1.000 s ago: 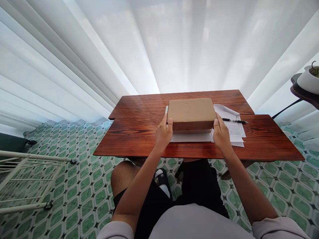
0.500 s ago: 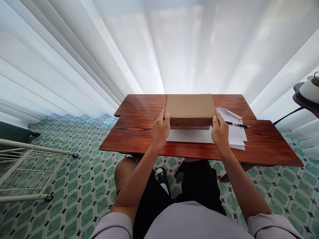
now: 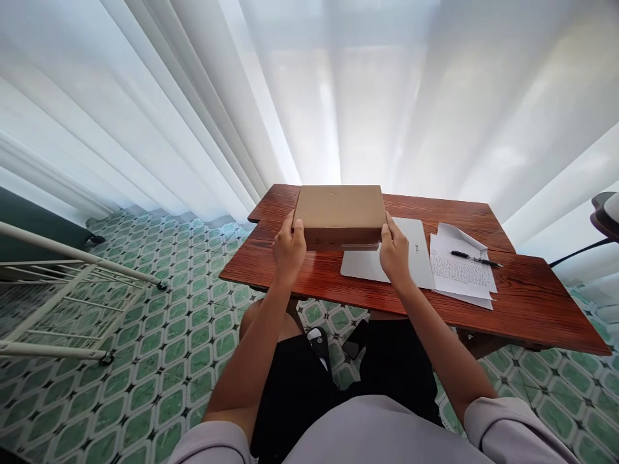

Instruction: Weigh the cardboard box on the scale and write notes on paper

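Brown rectangular cardboard box [image 3: 340, 207]: held over the reddish-brown wooden table [image 3: 536, 293], partly hiding a flat silver laptop [image 3: 418, 253]. Left hand [image 3: 289, 248]: fingers gripping the box's left side. Right hand [image 3: 394, 252]: fingers gripping its right. Handwritten white paper sheets [image 3: 457, 274], bearing a black pen [image 3: 476, 259], lie beside the laptop.

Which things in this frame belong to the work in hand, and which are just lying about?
In hand:
- cardboard box, held at its sides
- left hand and right hand, gripping it

Lying about, untouched:
- closed silver laptop, on the table
- written papers, beside the laptop
- pen, on the papers
- white wheeled rack, on the floor
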Demonstrator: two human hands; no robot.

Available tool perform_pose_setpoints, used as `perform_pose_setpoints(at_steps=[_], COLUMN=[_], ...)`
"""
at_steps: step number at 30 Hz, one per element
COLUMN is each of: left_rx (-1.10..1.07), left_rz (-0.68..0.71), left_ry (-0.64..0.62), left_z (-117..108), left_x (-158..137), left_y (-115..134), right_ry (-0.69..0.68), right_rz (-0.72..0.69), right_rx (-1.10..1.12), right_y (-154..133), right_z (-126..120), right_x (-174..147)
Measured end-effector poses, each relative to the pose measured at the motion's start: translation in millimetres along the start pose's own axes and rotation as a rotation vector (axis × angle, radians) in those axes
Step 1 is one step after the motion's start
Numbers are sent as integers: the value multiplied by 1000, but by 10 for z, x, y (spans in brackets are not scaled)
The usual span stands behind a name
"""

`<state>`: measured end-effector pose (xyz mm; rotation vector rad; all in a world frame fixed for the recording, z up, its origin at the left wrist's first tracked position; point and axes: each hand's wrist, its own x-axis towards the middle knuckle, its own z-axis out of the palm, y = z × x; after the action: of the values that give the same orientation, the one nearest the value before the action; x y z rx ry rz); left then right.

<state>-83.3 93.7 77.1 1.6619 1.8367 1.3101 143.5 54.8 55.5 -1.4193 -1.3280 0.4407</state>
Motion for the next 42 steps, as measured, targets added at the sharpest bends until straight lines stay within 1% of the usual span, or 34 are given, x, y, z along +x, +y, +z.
perform_pose_setpoints(at_steps=[3,6,9,12,16,20,25,34,42], left_rx=[19,58,109,139,141,107,86,71,92], left_rz=[-56,-118,-172,-196,-231,-223,-202,-212,-228], left_ry=[35,65,84,89,97,99,103,100,89], left_z=[-121,-227,-307,-359,-389,-393,-377,-351,-341], left_x=[31,62,84,99,113,107,88,53,61], left_y=[-165,-314,-436,-542,-675,-778,-847,-897,-925], right_ry=[-7,-50,-89,-114,-147,-172,-172,-193,-219], right_rz=[89,100,99,107,110,121,123,147,153], right_rx=[88,113,112,107,88,62,36,35,-2], right_y=[-111,-164,-149,-105,-61,-39,-30,-80,-43], right_z=[230,451,646,799,926,985,1007,992,996], right_x=[-21,-46,-82,-124,-159,-180,-213,-252,-275])
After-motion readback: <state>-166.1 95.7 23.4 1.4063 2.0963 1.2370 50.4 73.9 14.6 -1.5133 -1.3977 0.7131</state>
